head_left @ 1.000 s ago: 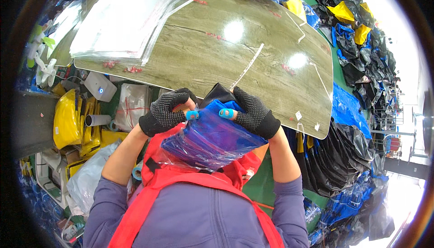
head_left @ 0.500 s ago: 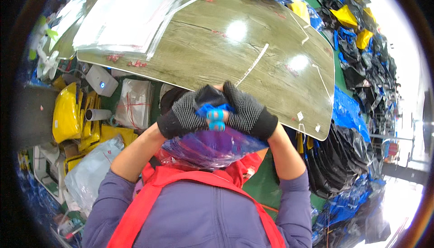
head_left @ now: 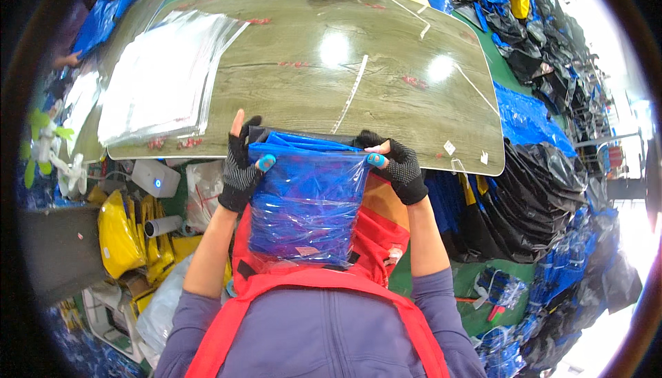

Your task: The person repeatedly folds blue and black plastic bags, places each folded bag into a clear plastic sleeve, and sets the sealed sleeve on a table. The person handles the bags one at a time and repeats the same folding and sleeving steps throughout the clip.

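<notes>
A clear plastic bag (head_left: 307,243) with folded blue and black sheeting (head_left: 310,178) in it hangs in front of my chest, its mouth at the table's near edge. At the bag's upper left corner my left hand (head_left: 243,174) pinches the rim, thumb in front, one finger pointing up. My right hand (head_left: 398,167) grips the upper right corner between thumb and fingers. Both hands wear dark dotted fingerless gloves, and blue wrapping covers each thumb. Part of the sheeting's black edge shows along the top, between the hands. The fingers behind the bag are hidden.
A wood-grain table (head_left: 289,102) spreads ahead, bearing a stack of clear bags (head_left: 165,78) and a white measuring strip (head_left: 352,92). Yellow folded pieces (head_left: 118,233) and a white box (head_left: 155,178) lie left. Black sheeting (head_left: 524,205) is heaped right. Another person's hand (head_left: 67,59) shows far left.
My hands, close together over the bunched top before, have parted to the bag's two upper corners. The bag now hangs flat and spread. My view of the table has shifted.
</notes>
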`<action>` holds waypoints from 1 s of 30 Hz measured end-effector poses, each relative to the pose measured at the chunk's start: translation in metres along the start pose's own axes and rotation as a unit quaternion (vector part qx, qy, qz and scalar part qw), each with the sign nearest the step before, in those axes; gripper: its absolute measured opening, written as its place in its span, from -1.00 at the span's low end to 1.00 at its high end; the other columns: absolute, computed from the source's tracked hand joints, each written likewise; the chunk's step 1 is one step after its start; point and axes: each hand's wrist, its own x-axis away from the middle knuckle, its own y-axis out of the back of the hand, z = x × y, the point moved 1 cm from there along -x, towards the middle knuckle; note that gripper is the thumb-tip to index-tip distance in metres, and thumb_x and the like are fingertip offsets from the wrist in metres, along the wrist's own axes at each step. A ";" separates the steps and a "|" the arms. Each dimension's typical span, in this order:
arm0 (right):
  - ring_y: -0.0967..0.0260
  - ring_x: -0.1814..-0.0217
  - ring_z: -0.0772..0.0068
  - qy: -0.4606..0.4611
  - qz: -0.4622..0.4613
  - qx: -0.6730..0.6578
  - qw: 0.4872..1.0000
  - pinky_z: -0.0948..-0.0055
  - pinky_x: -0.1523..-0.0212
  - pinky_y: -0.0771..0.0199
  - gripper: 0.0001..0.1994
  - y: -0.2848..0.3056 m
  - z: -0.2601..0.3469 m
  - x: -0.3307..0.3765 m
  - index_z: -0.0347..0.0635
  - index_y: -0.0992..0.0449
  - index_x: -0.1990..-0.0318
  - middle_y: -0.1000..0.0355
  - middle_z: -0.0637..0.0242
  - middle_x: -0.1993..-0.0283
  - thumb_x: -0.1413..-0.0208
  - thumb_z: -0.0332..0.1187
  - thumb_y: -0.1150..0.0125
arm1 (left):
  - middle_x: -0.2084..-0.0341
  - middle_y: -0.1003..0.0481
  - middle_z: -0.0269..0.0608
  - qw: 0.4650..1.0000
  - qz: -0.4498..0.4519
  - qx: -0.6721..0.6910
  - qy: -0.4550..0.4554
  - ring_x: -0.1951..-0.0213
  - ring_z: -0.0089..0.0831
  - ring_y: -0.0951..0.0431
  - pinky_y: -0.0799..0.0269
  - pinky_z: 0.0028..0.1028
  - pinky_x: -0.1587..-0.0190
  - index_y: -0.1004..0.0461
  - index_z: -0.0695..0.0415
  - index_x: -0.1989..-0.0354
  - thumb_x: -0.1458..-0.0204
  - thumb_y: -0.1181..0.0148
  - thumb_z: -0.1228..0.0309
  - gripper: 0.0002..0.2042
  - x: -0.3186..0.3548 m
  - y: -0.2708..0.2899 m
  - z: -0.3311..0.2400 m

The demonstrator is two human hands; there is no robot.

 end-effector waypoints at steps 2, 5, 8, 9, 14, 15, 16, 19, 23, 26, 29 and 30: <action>-0.41 0.09 0.47 -0.012 -0.011 -0.018 1.000 0.46 0.02 -0.44 -0.79 -0.001 -0.002 -0.005 -0.26 -0.52 0.19 -0.50 0.23 0.12 -0.08 -0.34 -0.29 | -0.17 -0.27 -0.02 0.990 -0.019 -0.099 -0.096 -0.11 -0.26 -0.35 -0.22 -0.33 -0.18 -0.40 0.08 -0.10 0.06 -0.36 0.12 -0.44 0.001 -0.002 -0.004; -0.42 0.11 0.44 -0.034 -0.017 -0.074 0.996 0.45 0.03 -0.44 -0.80 -0.008 0.004 -0.011 -0.25 -0.48 0.26 -0.49 0.24 0.17 -0.12 -0.29 -0.26 | -0.11 -0.33 -0.02 0.994 -0.031 -0.081 -0.063 -0.06 -0.24 -0.40 -0.24 -0.33 -0.16 -0.52 0.08 0.06 0.03 -0.34 0.20 -0.62 0.003 -0.001 -0.007; -0.40 0.22 0.54 0.040 -0.083 0.095 0.991 0.51 0.18 -0.43 -0.85 -0.019 0.011 -0.016 -0.23 -0.51 0.24 -0.51 0.32 0.24 -0.14 -0.35 -0.23 | -0.01 -0.39 -0.05 0.993 -0.024 -0.092 -0.065 0.00 -0.30 -0.42 -0.27 -0.37 -0.10 -0.58 0.13 0.21 -0.02 -0.28 0.26 -0.76 0.000 0.003 -0.010; -0.40 0.25 0.55 0.056 -0.109 0.104 0.987 0.50 0.22 -0.42 -0.86 -0.023 0.012 -0.018 -0.25 -0.51 0.25 -0.51 0.33 0.31 -0.15 -0.36 -0.21 | 0.00 -0.40 -0.07 0.996 -0.024 -0.059 -0.062 0.02 -0.31 -0.43 -0.28 -0.38 -0.08 -0.58 0.14 0.24 -0.03 -0.27 0.26 -0.77 -0.001 0.005 -0.012; -0.48 0.33 0.41 0.186 -0.156 0.210 0.947 0.43 0.24 -0.46 -0.85 -0.033 0.022 -0.026 -0.27 -0.54 0.29 -0.54 0.20 0.37 -0.14 -0.34 -0.21 | 0.08 -0.44 -0.16 0.997 -0.024 0.030 0.068 0.11 -0.46 -0.42 -0.28 -0.49 0.08 -0.58 0.20 0.34 -0.06 -0.23 0.27 -0.78 -0.017 0.009 -0.025; -0.49 0.33 0.38 0.198 -0.158 0.218 0.943 0.42 0.25 -0.46 -0.84 -0.034 0.024 -0.026 -0.26 -0.54 0.28 -0.54 0.18 0.37 -0.14 -0.34 -0.21 | 0.12 -0.45 -0.19 0.996 -0.022 0.034 0.078 0.14 -0.50 -0.41 -0.27 -0.52 0.12 -0.58 0.20 0.35 -0.07 -0.23 0.28 -0.79 -0.019 0.008 -0.028; -0.49 0.33 0.37 0.209 -0.162 0.230 0.937 0.41 0.25 -0.46 -0.84 -0.033 0.027 -0.026 -0.26 -0.54 0.28 -0.54 0.16 0.37 -0.14 -0.33 -0.21 | 0.15 -0.47 -0.22 0.996 -0.027 0.031 0.075 0.18 -0.54 -0.40 -0.26 -0.55 0.15 -0.57 0.20 0.37 -0.07 -0.22 0.29 -0.79 -0.021 0.009 -0.032; -0.47 0.36 0.42 0.164 -0.162 0.263 0.937 0.42 0.28 -0.44 -0.84 -0.030 0.030 -0.023 -0.25 -0.53 0.28 -0.52 0.16 0.39 -0.16 -0.32 -0.19 | 0.41 -0.46 -0.41 0.996 -0.032 0.001 0.083 0.35 -0.65 -0.35 -0.23 -0.58 0.27 -0.57 0.19 0.39 -0.08 -0.22 0.30 -0.81 -0.023 0.007 -0.038; -0.29 0.41 0.62 0.099 -0.162 0.134 0.973 0.53 0.33 -0.37 -0.84 -0.029 0.022 -0.025 -0.27 -0.45 0.30 -0.41 0.36 0.48 -0.21 -0.35 -0.13 | 0.53 -0.45 -0.44 0.992 -0.044 0.016 0.118 0.43 -0.67 -0.37 -0.26 -0.61 0.33 -0.56 0.16 0.44 -0.04 -0.26 0.31 -0.83 -0.028 0.005 -0.034; -0.24 0.41 0.68 0.041 -0.202 0.064 0.976 0.62 0.38 -0.29 -0.86 -0.027 0.014 -0.036 -0.18 -0.44 0.33 -0.34 0.49 0.46 -0.20 -0.32 -0.15 | 0.58 -0.45 -0.48 0.991 -0.045 0.053 0.110 0.49 -0.70 -0.37 -0.28 -0.63 0.41 -0.54 0.13 0.47 -0.02 -0.26 0.38 -0.89 -0.039 0.004 -0.032; -0.19 0.52 0.72 0.006 -0.149 -0.049 0.988 0.65 0.50 -0.18 -0.81 -0.023 0.011 -0.046 -0.12 -0.42 0.41 -0.30 0.56 0.54 -0.15 -0.25 -0.20 | 0.64 -0.45 -0.44 0.991 -0.034 0.044 0.121 0.55 -0.71 -0.36 -0.29 -0.60 0.47 -0.54 0.14 0.50 -0.01 -0.28 0.36 -0.86 -0.049 0.003 -0.031; -0.17 0.56 0.72 -0.018 -0.123 -0.030 0.992 0.64 0.55 -0.14 -0.79 -0.020 0.012 -0.049 -0.12 -0.42 0.42 -0.29 0.56 0.57 -0.16 -0.22 -0.18 | 0.62 -0.46 -0.43 0.996 -0.021 0.013 0.083 0.54 -0.71 -0.36 -0.28 -0.61 0.47 -0.53 0.14 0.52 -0.02 -0.28 0.34 -0.83 -0.051 0.005 -0.034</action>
